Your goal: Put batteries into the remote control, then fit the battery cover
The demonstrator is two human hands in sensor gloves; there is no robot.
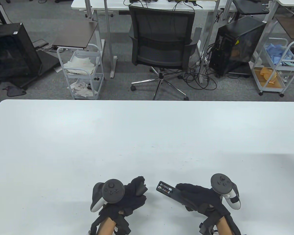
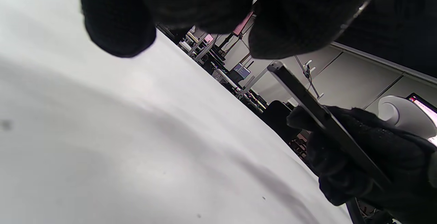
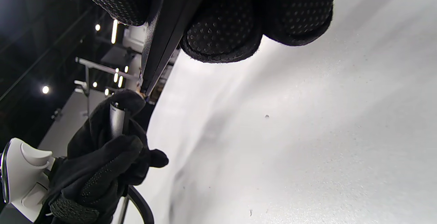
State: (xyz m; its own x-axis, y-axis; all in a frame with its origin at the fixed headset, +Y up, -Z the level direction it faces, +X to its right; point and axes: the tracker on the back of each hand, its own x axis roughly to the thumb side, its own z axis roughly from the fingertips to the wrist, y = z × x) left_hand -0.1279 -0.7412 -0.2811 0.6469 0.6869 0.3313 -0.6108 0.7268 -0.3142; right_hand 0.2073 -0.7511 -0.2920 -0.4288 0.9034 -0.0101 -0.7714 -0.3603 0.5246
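Holding remote control (image 1: pixel 170 192), batteries seated, bay uncovered: right hand (image 1: pixel 201 199) | left hand (image 1: pixel 131 195) fingers grip battery cover (image 1: pixel 142 189)

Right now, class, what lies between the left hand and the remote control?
Only a short stretch of bare white table separates the left hand from the remote control, which the right hand holds; the table view shows it.

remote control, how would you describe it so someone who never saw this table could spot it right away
Start at the white table and go to its near edge, where two black-gloved hands come in. The remote control is the slim black bar that the right hand holds, pointing toward the left hand. Its open battery bay, with batteries showing inside, sets it apart from the black gloves around it.
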